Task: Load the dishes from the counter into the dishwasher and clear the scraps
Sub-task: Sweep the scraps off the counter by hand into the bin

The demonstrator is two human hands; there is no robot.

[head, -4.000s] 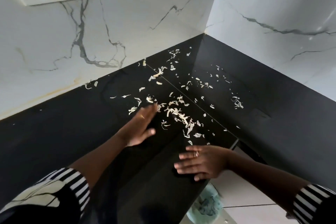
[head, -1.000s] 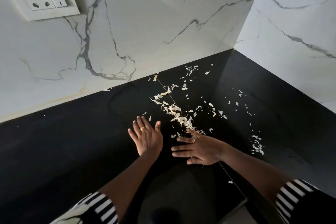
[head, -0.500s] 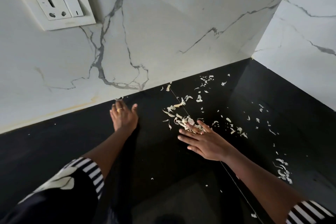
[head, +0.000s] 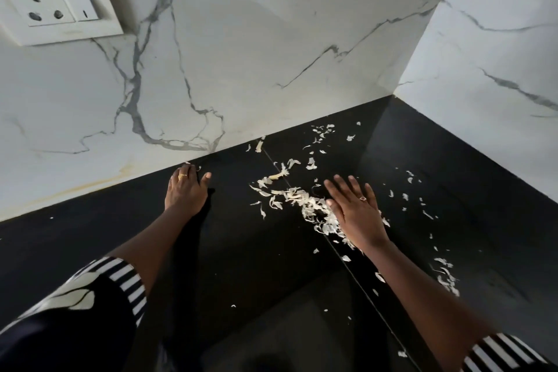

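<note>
Pale, papery scraps (head: 305, 202) lie scattered over the black counter (head: 259, 257), thickest in a small heap near the middle seam. My right hand (head: 356, 213) lies flat and open on the counter, its left edge against that heap. My left hand (head: 187, 187) rests flat near the back wall, fingers reaching the foot of the marble wall, well left of the heap. More loose scraps (head: 447, 275) trail off to the right, and others (head: 323, 130) lie close to the back corner. No dishes or dishwasher are in view.
White marble walls (head: 271, 39) meet in a corner behind the counter. A white wall socket with a switch (head: 51, 3) sits at the upper left. A thin seam (head: 347, 263) runs across the counter from the back wall toward me.
My right hand has slid further right and forward, with the scraps piled along its left edge. My left hand stays flat by the back wall. The camera has leaned closer.
</note>
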